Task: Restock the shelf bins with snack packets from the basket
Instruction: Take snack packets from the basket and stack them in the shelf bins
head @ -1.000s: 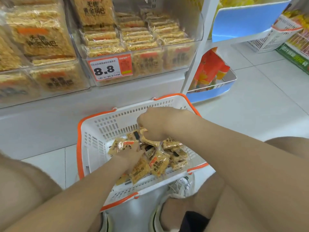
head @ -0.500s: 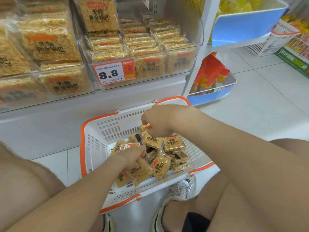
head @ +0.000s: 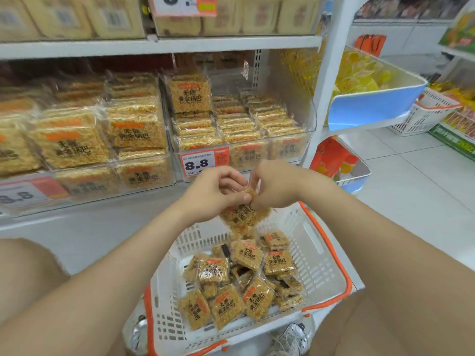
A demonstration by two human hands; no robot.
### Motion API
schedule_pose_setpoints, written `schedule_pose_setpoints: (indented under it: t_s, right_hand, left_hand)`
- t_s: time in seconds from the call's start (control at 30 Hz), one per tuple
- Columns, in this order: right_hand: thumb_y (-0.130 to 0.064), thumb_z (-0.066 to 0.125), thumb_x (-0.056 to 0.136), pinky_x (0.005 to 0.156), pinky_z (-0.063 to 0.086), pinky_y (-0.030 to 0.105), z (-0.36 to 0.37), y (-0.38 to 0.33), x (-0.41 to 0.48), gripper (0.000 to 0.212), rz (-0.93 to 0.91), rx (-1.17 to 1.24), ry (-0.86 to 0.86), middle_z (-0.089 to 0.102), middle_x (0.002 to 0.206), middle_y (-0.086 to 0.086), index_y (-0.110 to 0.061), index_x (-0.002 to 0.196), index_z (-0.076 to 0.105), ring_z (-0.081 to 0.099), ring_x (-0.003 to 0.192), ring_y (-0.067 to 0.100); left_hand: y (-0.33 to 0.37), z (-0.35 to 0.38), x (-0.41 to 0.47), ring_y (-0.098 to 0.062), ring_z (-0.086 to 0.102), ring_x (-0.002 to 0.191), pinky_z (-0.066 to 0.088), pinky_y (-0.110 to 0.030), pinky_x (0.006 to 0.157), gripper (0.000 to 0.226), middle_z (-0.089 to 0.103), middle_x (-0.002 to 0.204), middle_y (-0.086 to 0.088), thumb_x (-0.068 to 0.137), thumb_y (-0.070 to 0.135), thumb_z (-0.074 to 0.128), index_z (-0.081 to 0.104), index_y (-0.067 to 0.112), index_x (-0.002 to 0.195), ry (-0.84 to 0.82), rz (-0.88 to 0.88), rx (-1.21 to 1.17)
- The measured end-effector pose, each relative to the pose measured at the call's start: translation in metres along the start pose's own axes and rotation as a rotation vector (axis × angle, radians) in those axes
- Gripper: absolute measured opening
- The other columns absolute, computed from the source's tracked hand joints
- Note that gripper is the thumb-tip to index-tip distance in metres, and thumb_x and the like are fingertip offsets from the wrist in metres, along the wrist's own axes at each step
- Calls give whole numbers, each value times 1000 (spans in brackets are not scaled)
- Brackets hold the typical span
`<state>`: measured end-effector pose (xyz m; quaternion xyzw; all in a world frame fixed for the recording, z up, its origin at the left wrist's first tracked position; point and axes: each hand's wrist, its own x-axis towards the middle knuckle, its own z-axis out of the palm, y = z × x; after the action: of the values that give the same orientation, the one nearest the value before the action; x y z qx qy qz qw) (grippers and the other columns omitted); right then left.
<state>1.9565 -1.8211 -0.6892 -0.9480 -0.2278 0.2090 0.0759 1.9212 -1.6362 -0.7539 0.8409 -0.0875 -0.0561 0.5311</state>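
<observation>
Both hands have come up out of the basket since a moment ago. The view has tipped up too, so more of the shelf shows. The left hand (head: 213,195) and the right hand (head: 276,187) are close together in the air, over the far end of the basket. Their fingers are curled, and both pinch the top of a small bunch of packets (head: 244,215). The bunch hangs down from the fingers. It is blurry, so I cannot tell how many packets are in it.

Under the hands sits the white basket (head: 317,268) with an orange rim, on the floor between the person's legs. A pile of snack packets (head: 239,286) lies in it. They are yellow squares with an orange tab and dark writing.

Farther away, behind the hands, is a clear shelf bin (head: 290,147) with rows of the same packets. A price tag (head: 199,163) on its front says 8.8. To the left is a second bin (head: 144,176) full of bigger packets.

To the right is a blue tray (head: 372,109) of yellow bags, with orange bags (head: 331,156) lower down. Another white basket (head: 426,116) sits far off on the right. A shoe (head: 295,335) shows at the near edge.
</observation>
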Motion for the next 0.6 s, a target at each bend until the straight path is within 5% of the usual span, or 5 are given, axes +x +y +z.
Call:
schedule_pose_setpoints:
  t_s: [0.1, 0.23, 0.47, 0.6]
  right_hand:
    - [-27, 85, 86, 65, 66, 40, -18, -7, -5, 38, 11, 301, 58, 77, 96, 13, -7, 113, 67, 77, 78, 28]
    - [-20, 81, 91, 77, 64, 54, -31, -17, -7, 30, 19, 564, 174, 75, 97, 22, 1, 107, 66, 76, 86, 36]
    - [-20, 72, 99, 81, 61, 50, -48, -36, 19, 19, 16, 784, 385, 73, 104, 16, -16, 109, 57, 67, 75, 25]
    - [-24, 67, 102, 89, 60, 46, -60, -43, 41, 27, -7, 741, 522, 68, 113, 3, -19, 125, 53, 67, 103, 25]
  left_hand:
    - [27, -26, -1, -11, 76, 85, 56, -18, 73, 24, 80, 88, 1, 83, 22, 91, 75, 17, 100, 66, 54, 31]
    - [58, -60, 5, -11, 77, 87, 59, -22, 77, 12, 80, 93, 3, 90, 17, 85, 79, 17, 100, 87, 139, 118]
    - [85, -115, 21, 0, 70, 95, 56, -26, 83, 15, 75, 99, 16, 94, 23, 73, 75, 35, 103, 154, 198, 430]
    - [74, -128, 24, -5, 61, 93, 45, -41, 97, 24, 65, 100, 21, 95, 26, 62, 69, 31, 117, 393, 203, 611]
